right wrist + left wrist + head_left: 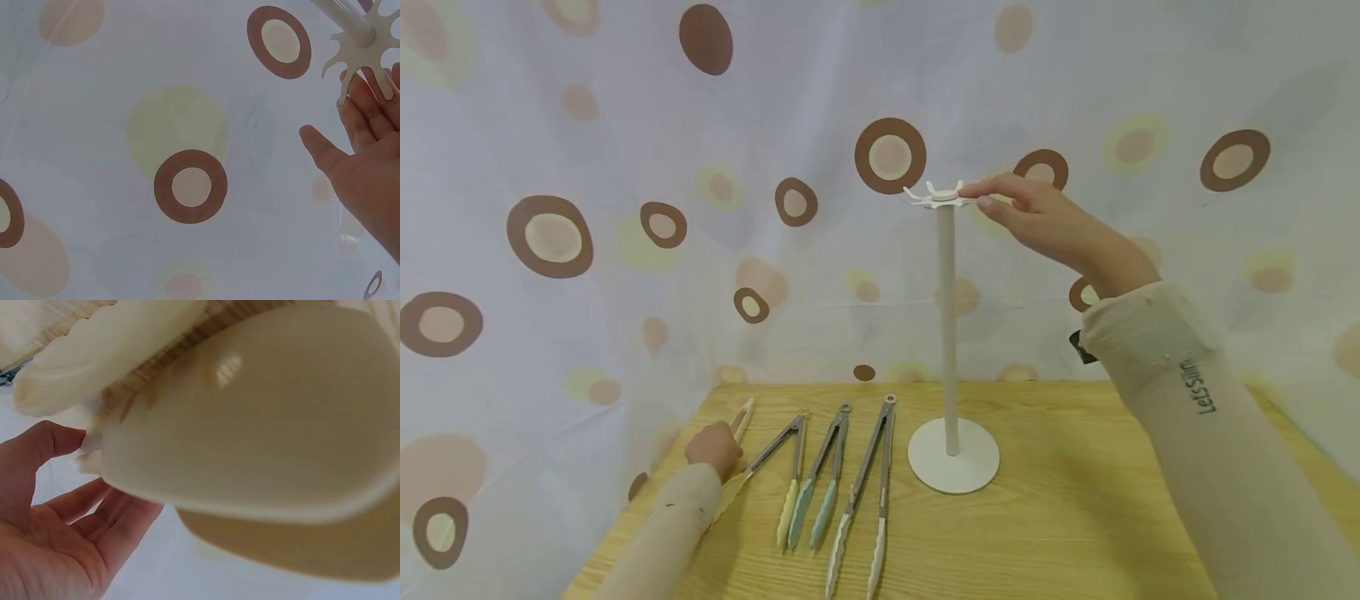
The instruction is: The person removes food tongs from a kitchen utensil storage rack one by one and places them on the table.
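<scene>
My left hand [713, 448] grips beige tongs [743, 419] at the table's left edge; only a slim part shows beyond the fingers. In the left wrist view, the thumb and fingers close at the narrow end of a broad cream head [250, 425], with a tan piece under it. My right hand [1048, 218] reaches to the top of a white stand [949, 333]. Its fairly straight fingers touch the hooked crown [945, 197]. In the right wrist view, the fingers lie against the crown's hooks [359, 53], and the thumb stands apart.
Yellow-tipped tongs [790, 492], teal-tipped tongs [829, 479] and longer white-tipped tongs [880, 475] lie spread on the wooden table [1060, 467], between my left hand and the stand's round base [955, 475]. A spotted curtain [820, 100] hangs behind the table.
</scene>
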Demonstrator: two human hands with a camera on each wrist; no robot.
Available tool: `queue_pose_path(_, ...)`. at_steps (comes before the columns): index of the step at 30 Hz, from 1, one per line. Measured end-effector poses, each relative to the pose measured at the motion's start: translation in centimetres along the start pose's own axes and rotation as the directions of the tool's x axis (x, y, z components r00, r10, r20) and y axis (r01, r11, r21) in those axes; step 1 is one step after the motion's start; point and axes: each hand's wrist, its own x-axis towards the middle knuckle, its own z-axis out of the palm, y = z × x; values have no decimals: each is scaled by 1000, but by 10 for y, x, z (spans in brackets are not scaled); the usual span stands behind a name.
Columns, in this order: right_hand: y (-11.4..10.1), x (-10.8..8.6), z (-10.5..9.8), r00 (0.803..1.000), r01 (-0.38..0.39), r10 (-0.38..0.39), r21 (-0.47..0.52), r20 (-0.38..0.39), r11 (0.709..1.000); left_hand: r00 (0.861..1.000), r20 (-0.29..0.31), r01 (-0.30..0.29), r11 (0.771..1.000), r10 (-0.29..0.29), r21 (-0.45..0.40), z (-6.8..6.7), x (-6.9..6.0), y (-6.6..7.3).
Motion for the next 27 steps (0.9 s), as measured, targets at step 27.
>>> queue_pose_path(27,25,-5,26,966,139,-133,13,-222,990,997,67,40,997,-35,-70,1,-12,4)
